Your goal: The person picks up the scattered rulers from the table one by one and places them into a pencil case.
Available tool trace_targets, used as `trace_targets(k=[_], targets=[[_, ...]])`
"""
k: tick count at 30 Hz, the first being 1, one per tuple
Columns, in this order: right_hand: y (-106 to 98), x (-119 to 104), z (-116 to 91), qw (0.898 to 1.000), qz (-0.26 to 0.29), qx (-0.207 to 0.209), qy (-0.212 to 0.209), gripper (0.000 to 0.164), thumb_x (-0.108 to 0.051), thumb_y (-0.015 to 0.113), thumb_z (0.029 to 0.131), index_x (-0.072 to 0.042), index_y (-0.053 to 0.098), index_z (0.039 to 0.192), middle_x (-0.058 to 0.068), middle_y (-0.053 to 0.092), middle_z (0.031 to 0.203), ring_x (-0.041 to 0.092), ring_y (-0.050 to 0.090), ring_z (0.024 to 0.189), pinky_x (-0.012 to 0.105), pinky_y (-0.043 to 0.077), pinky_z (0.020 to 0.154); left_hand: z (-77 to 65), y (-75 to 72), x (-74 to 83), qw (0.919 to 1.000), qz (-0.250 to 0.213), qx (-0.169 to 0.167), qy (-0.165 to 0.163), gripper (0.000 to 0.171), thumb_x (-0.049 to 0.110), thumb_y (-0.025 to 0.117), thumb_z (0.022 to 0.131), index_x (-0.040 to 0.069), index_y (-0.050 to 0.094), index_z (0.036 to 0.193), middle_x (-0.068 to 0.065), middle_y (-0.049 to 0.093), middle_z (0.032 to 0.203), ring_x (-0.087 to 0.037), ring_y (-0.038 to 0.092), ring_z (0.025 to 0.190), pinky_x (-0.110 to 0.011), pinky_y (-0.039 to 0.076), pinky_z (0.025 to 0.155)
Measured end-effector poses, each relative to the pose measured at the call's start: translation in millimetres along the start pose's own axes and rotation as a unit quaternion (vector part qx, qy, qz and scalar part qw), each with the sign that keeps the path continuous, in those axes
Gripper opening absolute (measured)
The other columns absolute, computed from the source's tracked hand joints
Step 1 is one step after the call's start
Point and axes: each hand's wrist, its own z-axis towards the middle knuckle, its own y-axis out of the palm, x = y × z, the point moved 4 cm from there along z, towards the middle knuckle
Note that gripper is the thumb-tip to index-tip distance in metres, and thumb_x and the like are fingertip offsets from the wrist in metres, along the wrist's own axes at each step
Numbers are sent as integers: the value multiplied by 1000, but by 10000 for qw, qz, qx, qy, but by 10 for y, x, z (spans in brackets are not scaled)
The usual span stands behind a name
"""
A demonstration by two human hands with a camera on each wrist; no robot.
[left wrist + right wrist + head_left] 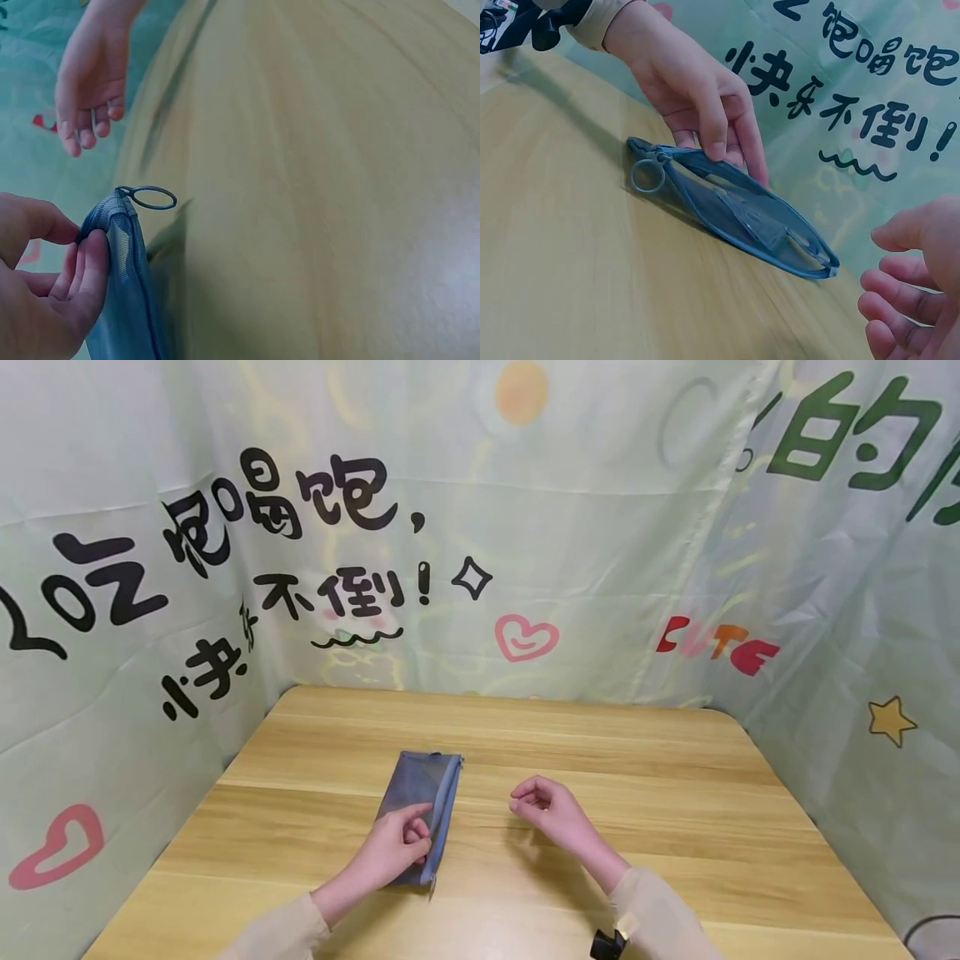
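A blue, see-through zip pencil case (415,781) lies on the table left of centre. My left hand (390,847) pinches its zip-side edge between thumb and fingers. In the right wrist view the mouth of the case gapes, with a clear flat piece (754,221) with straight edges inside; its exact kind is unclear. A ring-shaped zip pull (648,175) hangs at the near end. To the right of the case, my right hand (551,810) hovers above the table, fingers loosely bent and holding nothing.
The wooden table (615,743) has rounded far corners. Printed cloth curtains (600,552) with black lettering, hearts and a star surround it on the far side, left and right. A small black object (607,945) is at the right sleeve cuff.
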Motion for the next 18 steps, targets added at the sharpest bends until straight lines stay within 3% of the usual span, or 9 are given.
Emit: trace_targets(k=[5, 10, 18], targets=[[-52, 74, -85, 9987, 347, -361, 134, 31, -16, 67, 91, 6, 62, 111, 14, 67, 96, 13, 60, 77, 26, 57, 62, -17, 36, -2, 9979, 515, -58, 388, 56, -7, 66, 80, -16, 50, 133, -5, 62, 83, 0, 57, 64, -18, 56, 54], [-95, 111, -196, 9977, 367, -534, 178, 32, -16, 67, 91, 7, 60, 113, 15, 66, 97, 15, 61, 80, 26, 57, 65, -55, 68, -50, 9950, 839, -193, 505, 56, -4, 68, 81, -13, 51, 133, -2, 63, 81, 4, 55, 64, -16, 54, 55], [-182, 70, -314, 9969, 248, -742, 32, 30, -17, 63, 95, 5, 59, 115, 19, 65, 102, 16, 63, 83, 27, 57, 68, -88, 110, -46, 9922, 621, -619, 881, 56, 0, 71, 83, -7, 52, 135, -2, 64, 88, 4, 57, 73, -15, 57, 64]])
